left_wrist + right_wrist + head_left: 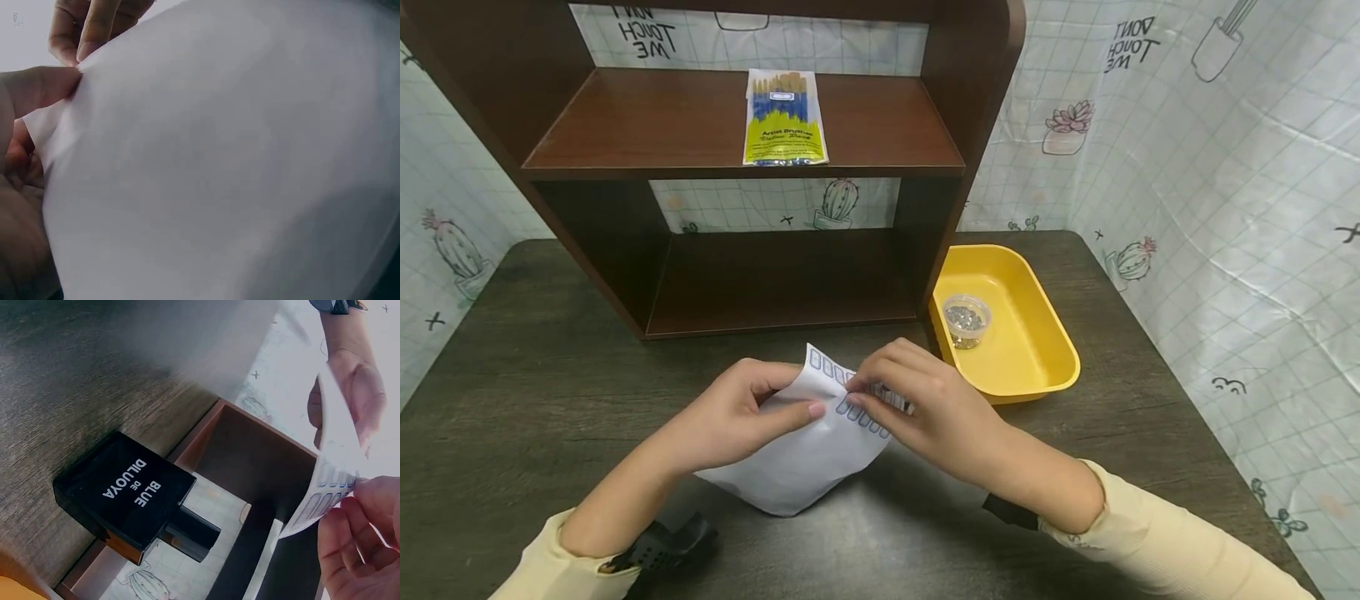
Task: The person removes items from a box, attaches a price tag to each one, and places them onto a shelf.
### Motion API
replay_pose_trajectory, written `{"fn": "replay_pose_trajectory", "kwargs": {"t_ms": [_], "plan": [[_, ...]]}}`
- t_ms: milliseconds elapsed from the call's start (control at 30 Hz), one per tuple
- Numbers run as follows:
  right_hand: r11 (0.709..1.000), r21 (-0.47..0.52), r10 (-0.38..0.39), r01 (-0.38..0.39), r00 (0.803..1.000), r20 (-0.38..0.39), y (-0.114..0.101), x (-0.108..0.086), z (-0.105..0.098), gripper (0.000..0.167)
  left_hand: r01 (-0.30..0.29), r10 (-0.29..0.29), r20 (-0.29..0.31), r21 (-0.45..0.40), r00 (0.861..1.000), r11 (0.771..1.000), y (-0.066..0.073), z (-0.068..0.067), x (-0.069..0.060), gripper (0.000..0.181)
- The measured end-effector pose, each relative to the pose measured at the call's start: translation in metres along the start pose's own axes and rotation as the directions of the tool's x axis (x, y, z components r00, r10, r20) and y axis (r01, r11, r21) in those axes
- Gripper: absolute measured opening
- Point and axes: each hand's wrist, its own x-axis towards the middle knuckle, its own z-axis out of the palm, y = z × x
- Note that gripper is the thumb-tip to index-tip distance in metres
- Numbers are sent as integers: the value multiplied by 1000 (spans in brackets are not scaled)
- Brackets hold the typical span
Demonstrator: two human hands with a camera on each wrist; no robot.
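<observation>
A white sheet with rows of small blue-outlined labels along its top is held up above the table, curved and creased. My left hand pinches its upper left part, thumb on the near face. At the labelled edge, my right hand pinches the sheet between thumb and fingertips; whether a label is peeling off cannot be told. The sheet's plain side fills most of the left wrist view. A dark perfume bottle lettered "BLUE DE DILUOYA" shows in the right wrist view; in the head view it is mostly hidden.
Behind the hands stands a brown two-level shelf, with a pack of artist brushes on its upper board. To its right, a yellow tray holds a small clear tub of silvery bits. Patterned sheeting hangs around the table.
</observation>
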Motion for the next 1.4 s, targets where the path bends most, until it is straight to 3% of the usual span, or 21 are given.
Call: {"fn": "replay_pose_trajectory", "kwargs": {"t_ms": [200, 500, 733, 1000, 1200, 1400], "plan": [[999, -27, -35, 35, 999, -14, 1, -1, 3, 18, 127, -128, -29, -52, 991, 991, 3, -1, -1, 23], [999, 37, -28, 27, 1000, 8, 3, -4, 6, 17, 172, -174, -74, -27, 982, 985, -1, -3, -2, 23], [979, 187, 86, -85, 996, 4, 7, -8, 0, 16, 222, -222, -21, 46, 975, 974, -7, -21, -12, 22], [977, 110, 190, -182, 979, -73, 18, -22, -7, 17, 313, -319, 27, 132, 948, 941, -27, -40, -25, 18], [956, 91, 283, -279, 958, -38, 24, -28, -9, 14, 390, -396, -36, 277, 917, 878, -50, -42, -25, 15], [926, 102, 362, -363, 932, 30, 29, -34, -10, 10, 445, -421, -164, 487, 892, 752, -61, -40, -21, 22]]}}
